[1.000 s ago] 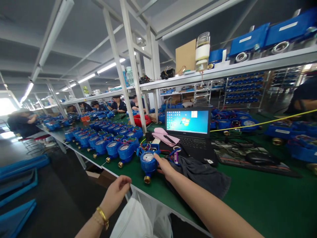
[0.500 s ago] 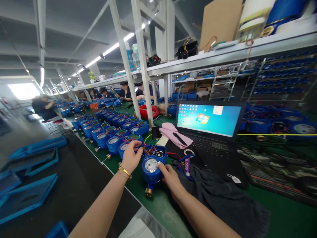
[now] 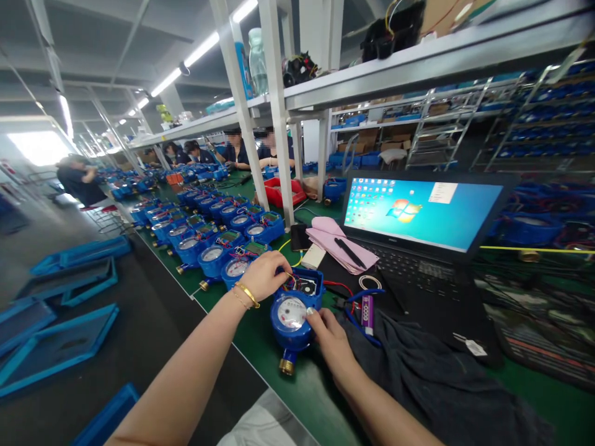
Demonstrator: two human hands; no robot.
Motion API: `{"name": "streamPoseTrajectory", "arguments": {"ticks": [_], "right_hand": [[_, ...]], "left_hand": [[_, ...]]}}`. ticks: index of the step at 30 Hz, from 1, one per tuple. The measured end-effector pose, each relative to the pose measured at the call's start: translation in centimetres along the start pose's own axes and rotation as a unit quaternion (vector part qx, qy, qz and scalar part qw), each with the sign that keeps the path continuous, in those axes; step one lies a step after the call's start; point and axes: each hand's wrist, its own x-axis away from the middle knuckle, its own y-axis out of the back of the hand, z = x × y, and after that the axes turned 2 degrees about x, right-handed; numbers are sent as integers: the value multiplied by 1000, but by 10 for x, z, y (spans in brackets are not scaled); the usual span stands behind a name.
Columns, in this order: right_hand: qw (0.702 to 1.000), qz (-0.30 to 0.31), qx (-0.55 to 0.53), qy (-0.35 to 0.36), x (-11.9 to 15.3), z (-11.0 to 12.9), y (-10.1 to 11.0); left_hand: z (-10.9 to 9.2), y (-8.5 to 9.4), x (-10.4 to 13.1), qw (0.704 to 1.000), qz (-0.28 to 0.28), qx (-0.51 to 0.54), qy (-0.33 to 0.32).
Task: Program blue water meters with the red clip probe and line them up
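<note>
One blue meter (image 3: 294,314), round dial, brass fitting, on the green desk (image 3: 251,337), between the row of like meters (image 3: 211,254) and a dark cloth (image 3: 418,353). Right hand (image 3: 332,341): thumb at the dial's edge, gripping the casing's side. Left hand (image 3: 267,275): fingers bent at the open wiring compartment (image 3: 304,285), grip unclear.

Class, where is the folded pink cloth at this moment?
In the head view, the pink cloth lies right of centre, beyond the blue meter at the right hand, by the left edge of the laptop, a black pen on it.
</note>
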Motion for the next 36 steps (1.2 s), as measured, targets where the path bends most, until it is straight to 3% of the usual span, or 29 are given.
{"name": "streamPoseTrajectory", "arguments": {"ticks": [7,13,18,20,23,25,27,31,36], "right_hand": [[1000,6,0,4,2,-6,6],[1000,-6,4,-7,1,-9,5],[993,45,92,-52,11,20,25],[975,46,217,-5,15,44,38],[897,-77,405,158,11,83,44],[852,-125,453,231,0,106,34],[839,-114,472,244,-16,121,19],[821,-56,529,207,-41,132,-9],[800,-39,563,202,-38,128,-16]], "left_hand": [[9,2,13,997,-61,16,36],[18,4,22,996,-71,44,35],[26,3,30,994,-75,79,24],[30,1,33,992,-76,101,22],[34,-2,37,987,-86,137,21],[36,-4,38,984,-88,155,16],[38,-5,37,983,-82,165,6],[39,-2,33,985,-61,159,-24],[37,0,21,993,-35,112,-30]]}}
